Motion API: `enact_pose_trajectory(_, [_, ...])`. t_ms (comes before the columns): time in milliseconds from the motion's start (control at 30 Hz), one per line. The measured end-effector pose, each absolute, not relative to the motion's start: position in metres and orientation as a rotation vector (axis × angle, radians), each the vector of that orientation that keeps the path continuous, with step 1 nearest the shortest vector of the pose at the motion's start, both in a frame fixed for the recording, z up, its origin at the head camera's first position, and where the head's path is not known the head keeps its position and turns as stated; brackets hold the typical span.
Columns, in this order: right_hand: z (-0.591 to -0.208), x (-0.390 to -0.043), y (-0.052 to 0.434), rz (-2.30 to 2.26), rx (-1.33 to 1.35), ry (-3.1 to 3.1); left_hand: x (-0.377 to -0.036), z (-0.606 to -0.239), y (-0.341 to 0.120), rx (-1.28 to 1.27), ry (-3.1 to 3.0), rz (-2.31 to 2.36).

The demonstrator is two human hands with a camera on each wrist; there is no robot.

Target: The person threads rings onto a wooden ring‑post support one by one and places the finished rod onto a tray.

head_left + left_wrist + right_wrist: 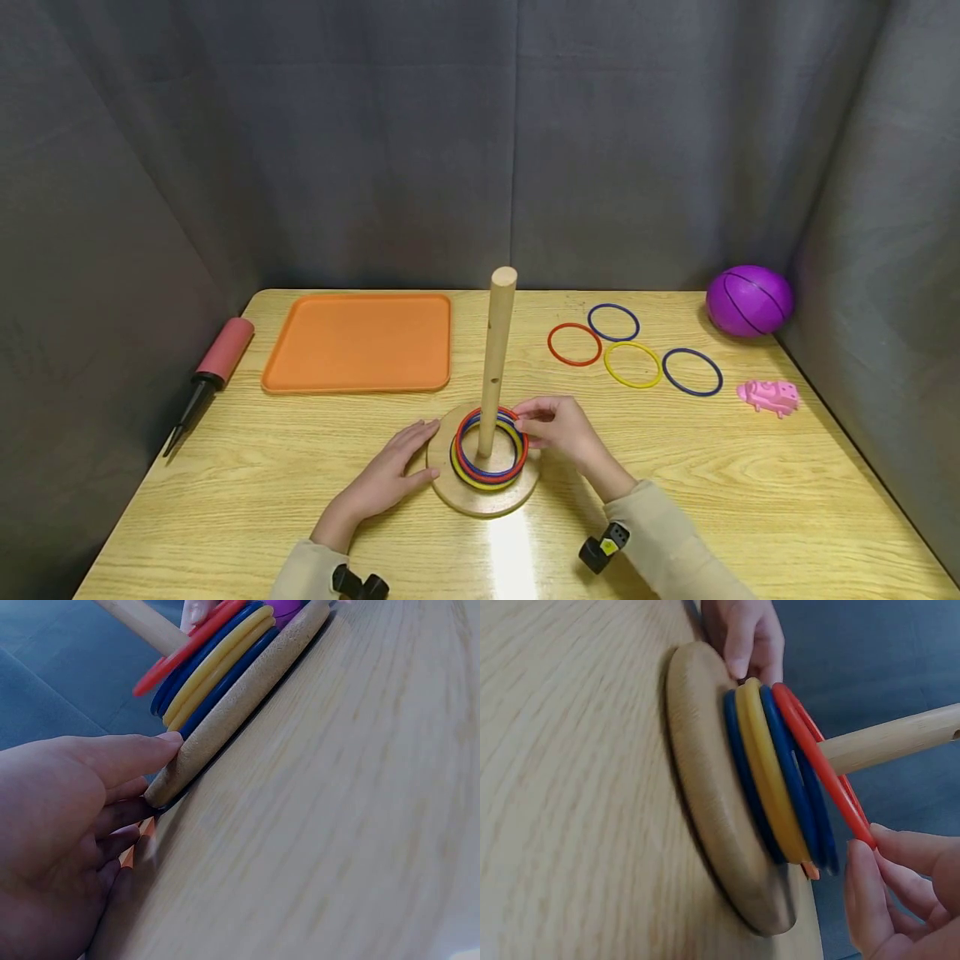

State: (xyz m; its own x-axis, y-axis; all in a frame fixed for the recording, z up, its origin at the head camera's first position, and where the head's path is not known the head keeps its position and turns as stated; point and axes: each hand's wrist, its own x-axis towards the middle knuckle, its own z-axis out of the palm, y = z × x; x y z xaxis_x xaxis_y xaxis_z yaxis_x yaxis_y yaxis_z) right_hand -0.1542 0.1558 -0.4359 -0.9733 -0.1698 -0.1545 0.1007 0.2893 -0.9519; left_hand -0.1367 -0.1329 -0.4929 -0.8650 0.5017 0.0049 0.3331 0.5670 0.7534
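A wooden peg [496,358] stands upright on a round wooden base [480,498] near the table's front. Several rings are stacked around the peg: blue, yellow, blue, and a red ring [491,417] on top. My right hand [558,427] pinches the red ring [821,761] at its right edge, lifting that side slightly. My left hand [390,475] rests with straight fingers against the base's left rim [225,724]; its fingertips [161,742] touch the wood.
An orange tray [360,342] lies at the back left, with a red-handled air pump [210,371] at the table's left edge. Loose rings [632,364] in red, blue and yellow lie at the back right, beside a purple ball [748,300] and a pink toy [770,396].
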Motion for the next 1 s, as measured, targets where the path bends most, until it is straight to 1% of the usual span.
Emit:
enact_pose_trajectory(333, [-0.444, -0.155, 0.152, -1.663, -0.076, 2.491, -0.137, -0.492, -0.133, 0.699, 2.585, 1.181])
enact_pose_trajectory(633, [-0.446, -0.16, 0.155, -1.631, -0.028, 2.577, -0.137, -0.492, -0.133, 0.7, 2.583, 1.187])
enact_pose_trajectory(800, [-0.442, -0.168, 0.166, -1.654, 0.006, 2.583, -0.138, -0.493, -0.133, 0.695, 2.583, 1.187])
enact_pose_trajectory(1000, [-0.434, -0.181, 0.19, -1.697, 0.061, 2.596, -0.137, -0.492, -0.133, 0.696, 2.581, 1.187])
